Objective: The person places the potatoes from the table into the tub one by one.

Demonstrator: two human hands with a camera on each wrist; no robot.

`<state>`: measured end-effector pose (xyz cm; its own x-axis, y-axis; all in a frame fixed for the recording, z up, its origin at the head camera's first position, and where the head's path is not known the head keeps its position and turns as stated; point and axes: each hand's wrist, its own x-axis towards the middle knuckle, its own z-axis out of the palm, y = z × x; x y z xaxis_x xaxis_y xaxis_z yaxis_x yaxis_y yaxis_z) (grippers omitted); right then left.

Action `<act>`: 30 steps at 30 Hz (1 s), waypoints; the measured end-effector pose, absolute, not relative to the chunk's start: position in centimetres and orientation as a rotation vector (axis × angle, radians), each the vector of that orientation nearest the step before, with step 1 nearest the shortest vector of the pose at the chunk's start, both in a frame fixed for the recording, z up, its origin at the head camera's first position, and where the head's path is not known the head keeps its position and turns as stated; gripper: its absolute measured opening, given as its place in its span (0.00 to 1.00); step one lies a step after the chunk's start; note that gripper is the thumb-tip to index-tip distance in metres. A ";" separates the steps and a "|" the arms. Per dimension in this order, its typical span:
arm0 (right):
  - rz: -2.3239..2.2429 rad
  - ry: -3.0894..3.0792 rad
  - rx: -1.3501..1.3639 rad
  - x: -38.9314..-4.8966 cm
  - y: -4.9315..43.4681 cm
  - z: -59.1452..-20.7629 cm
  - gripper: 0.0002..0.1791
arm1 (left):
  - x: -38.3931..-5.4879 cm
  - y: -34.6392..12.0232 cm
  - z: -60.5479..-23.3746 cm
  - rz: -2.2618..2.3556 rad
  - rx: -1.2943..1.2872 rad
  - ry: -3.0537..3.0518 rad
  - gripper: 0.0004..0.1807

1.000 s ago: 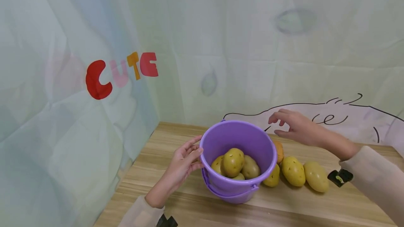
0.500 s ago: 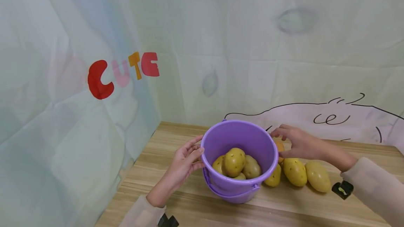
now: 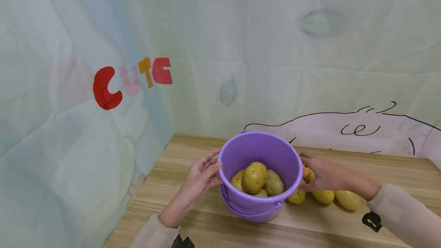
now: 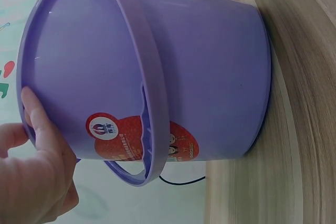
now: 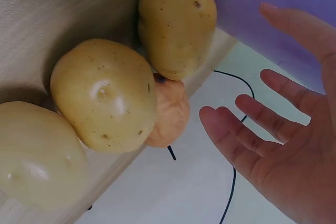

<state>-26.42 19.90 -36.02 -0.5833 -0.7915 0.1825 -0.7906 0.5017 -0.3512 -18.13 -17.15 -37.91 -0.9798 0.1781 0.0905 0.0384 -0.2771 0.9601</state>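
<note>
A purple bucket (image 3: 249, 146) stands on the table with several potatoes (image 3: 255, 178) inside. My left hand (image 3: 198, 177) holds its rim at the left side, the thumb on the edge and the fingers along the outer wall. To the right of the bucket, my right hand (image 3: 327, 173) is low over a round orange thing (image 5: 172, 111), partly hidden behind a potato (image 5: 105, 95). In the right wrist view the fingers of this hand (image 5: 289, 129) are spread, with nothing between them. A second potato (image 5: 177, 24) lies against the bucket; a paler one (image 5: 39, 156) is farthest from it.
The wooden table (image 3: 186, 217) meets a printed cloth backdrop (image 3: 213, 49) at its far and left sides. The bucket's purple handle (image 4: 149, 77) hangs down its near side. Red stickers (image 4: 118, 137) mark the bucket's wall.
My right hand has come down from above the table, beside the bucket's rim, to the orange thing and potatoes. The left hand and the bucket stay where they were.
</note>
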 end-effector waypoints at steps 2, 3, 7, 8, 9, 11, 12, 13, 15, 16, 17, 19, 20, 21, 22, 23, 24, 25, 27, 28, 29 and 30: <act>-0.619 2.725 -1.448 -26.3 19.8 -36.4 0.37 | -18.1 -17.2 -37.9 2.427 0.277 1.831 0.29; -0.614 2.725 -1.459 -26.2 19.8 -36.6 0.37 | -18.1 -17.2 -37.9 2.428 0.277 1.829 0.29; -0.612 2.726 -1.542 -26.1 19.5 -37.3 0.37 | -18.1 -17.2 -37.9 2.430 0.278 1.827 0.29; -0.613 2.724 -1.566 -26.1 19.5 -37.5 0.38 | -18.1 -17.2 -37.9 2.428 0.277 1.829 0.29; -0.617 2.721 -1.600 -26.2 19.4 -37.7 0.38 | -18.1 -17.2 -37.9 2.428 0.277 1.829 0.29; -0.626 2.712 -1.676 -26.3 19.3 -38.2 0.35 | -18.0 -17.2 -37.9 2.426 0.274 1.834 0.29; -0.635 2.697 -1.718 -26.3 19.3 -38.4 0.34 | -18.0 -17.2 -37.9 2.426 0.274 1.836 0.29; -0.642 2.691 -1.743 -26.3 19.2 -38.6 0.34 | -18.0 -17.2 -37.9 2.426 0.274 1.835 0.29; -0.667 2.676 -1.771 -26.3 19.1 -38.9 0.34 | -18.0 -17.2 -37.9 2.427 0.278 1.832 0.29; -0.674 2.672 -1.787 -26.3 19.1 -39.1 0.34 | -18.0 -17.2 -37.9 2.428 0.278 1.830 0.29; -0.678 2.670 -1.805 -26.3 19.1 -39.3 0.35 | -18.0 -17.2 -37.9 2.429 0.278 1.830 0.29; -0.683 2.685 -1.817 -26.2 19.0 -39.5 0.38 | -18.0 -17.2 -37.9 2.430 0.278 1.826 0.29; -0.690 2.687 -1.827 -26.1 19.0 -39.6 0.40 | -18.0 -17.2 -38.0 2.430 0.278 1.826 0.29; -0.688 2.697 -1.841 -26.1 19.0 -39.7 0.40 | -18.0 -17.2 -37.9 2.431 0.278 1.825 0.29; -0.700 2.693 -1.855 -26.1 18.9 -39.8 0.41 | -18.0 -17.2 -37.9 2.431 0.279 1.824 0.29; -0.713 2.693 -1.863 -26.1 18.8 -39.9 0.42 | -18.1 -17.2 -37.9 2.431 0.280 1.823 0.29; -0.734 2.683 -1.864 -26.0 18.7 -39.9 0.44 | -18.1 -17.2 -37.9 2.430 0.283 1.823 0.29; -0.750 2.675 -1.866 -26.0 18.6 -39.9 0.44 | -18.1 -17.2 -37.9 2.430 0.285 1.821 0.29; -0.772 2.662 -1.851 -25.9 18.5 -40.0 0.46 | -18.1 -17.2 -37.9 2.432 0.290 1.818 0.29; -0.775 2.658 -1.838 -25.9 18.4 -40.0 0.48 | -18.1 -17.2 -37.9 2.432 0.291 1.819 0.29; -0.773 2.662 -1.822 -25.8 18.4 -40.0 0.49 | -18.0 -17.2 -37.9 2.433 0.291 1.817 0.29; -0.777 2.662 -1.803 -25.8 18.3 -40.1 0.51 | -18.0 -17.2 -38.0 2.434 0.290 1.815 0.29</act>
<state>-25.80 18.33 -40.10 -0.3960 -0.8324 0.3876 -0.9102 0.3003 -0.2851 -18.02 -17.21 -37.96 -0.9778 0.1857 0.0973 0.0403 -0.2891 0.9564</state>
